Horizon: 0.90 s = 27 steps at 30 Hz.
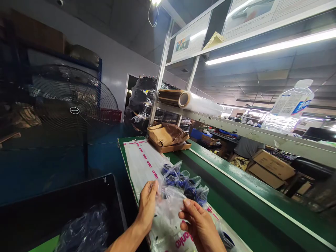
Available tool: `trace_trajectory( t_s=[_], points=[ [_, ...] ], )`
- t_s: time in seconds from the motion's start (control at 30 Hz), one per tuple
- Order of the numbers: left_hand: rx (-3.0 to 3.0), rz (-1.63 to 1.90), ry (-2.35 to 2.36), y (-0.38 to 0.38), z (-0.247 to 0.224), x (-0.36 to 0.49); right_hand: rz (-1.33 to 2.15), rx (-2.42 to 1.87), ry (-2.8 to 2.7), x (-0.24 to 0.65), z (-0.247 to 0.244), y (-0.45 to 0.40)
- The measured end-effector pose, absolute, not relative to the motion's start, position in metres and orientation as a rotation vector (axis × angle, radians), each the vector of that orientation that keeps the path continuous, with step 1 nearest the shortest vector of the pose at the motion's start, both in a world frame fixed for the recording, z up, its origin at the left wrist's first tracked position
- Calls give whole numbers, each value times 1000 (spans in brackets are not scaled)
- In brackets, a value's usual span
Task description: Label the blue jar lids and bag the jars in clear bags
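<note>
Between my two hands is a clear plastic bag (170, 204), crumpled and see-through; I cannot make out anything inside it. My left hand (147, 203) pinches its left edge between thumb and fingers. At the bag's right edge, my right hand (198, 220) grips the film with thumb and forefinger. Just beyond lie several bagged dark blue items (183, 180) in a row, their kind unclear through the plastic. Under the hands a white sheet with pink "anko" print (141, 164) covers the near side of the green bench. Another dark item (226, 239) lies partly hidden right of my right hand.
A black bin (115, 196) with plastic-wrapped things stands at left, before a large fan (75, 105). A cardboard tray with brown paper (168, 138) sits at the bench's far end. The shelf above carries a film roll (199, 103) and a water bottle (291, 105). A green belt (236, 210) runs along the right.
</note>
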<state>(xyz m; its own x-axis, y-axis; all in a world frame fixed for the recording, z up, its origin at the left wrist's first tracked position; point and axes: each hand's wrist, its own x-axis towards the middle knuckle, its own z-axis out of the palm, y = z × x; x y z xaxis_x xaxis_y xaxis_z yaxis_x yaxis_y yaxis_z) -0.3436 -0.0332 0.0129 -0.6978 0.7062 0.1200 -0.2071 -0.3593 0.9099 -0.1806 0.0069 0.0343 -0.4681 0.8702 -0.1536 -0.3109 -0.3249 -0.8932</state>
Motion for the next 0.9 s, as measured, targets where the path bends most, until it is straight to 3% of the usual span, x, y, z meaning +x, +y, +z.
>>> trace_trajectory(
  t_s=[0.17, 0.4, 0.9],
  points=[
    [736, 1997, 1458, -41, 24, -372, 1643, -921, -1164, -164, 43, 22],
    [1315, 1433, 1450, -35, 41, -352, 1385, -887, -1600, -161, 35, 36],
    [1583, 1416, 1781, 28, 34, -331, 923, -1103, -1841, -143, 45, 86]
  ],
)
